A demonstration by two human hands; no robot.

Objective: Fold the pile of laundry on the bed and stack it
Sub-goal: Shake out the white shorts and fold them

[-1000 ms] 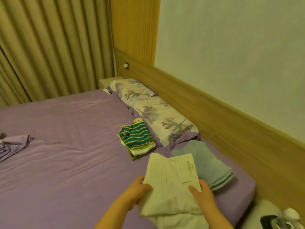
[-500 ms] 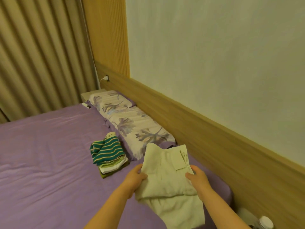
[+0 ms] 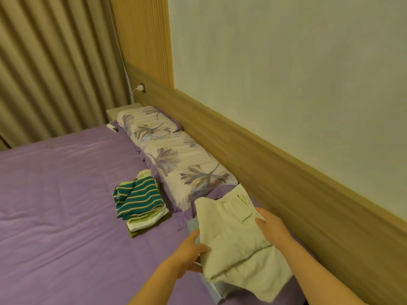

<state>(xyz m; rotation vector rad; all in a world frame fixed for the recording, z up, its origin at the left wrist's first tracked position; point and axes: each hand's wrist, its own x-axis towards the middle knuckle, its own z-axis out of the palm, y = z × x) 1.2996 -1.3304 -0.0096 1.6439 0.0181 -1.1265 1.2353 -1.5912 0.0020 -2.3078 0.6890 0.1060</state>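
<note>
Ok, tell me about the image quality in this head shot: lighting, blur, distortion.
Head view: dim, warm yellowish light with no glare; the headboard bows from wide-angle distortion; the curtain is smeared by motion blur; the cream garment and both hands look soft.

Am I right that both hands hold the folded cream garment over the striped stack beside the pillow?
Not quite. In the head view the left hand and right hand do hold the folded cream garment, but it is over the grey-blue folded towel near the headboard, not the striped stack, which lies apart beside the pillow.
</note>
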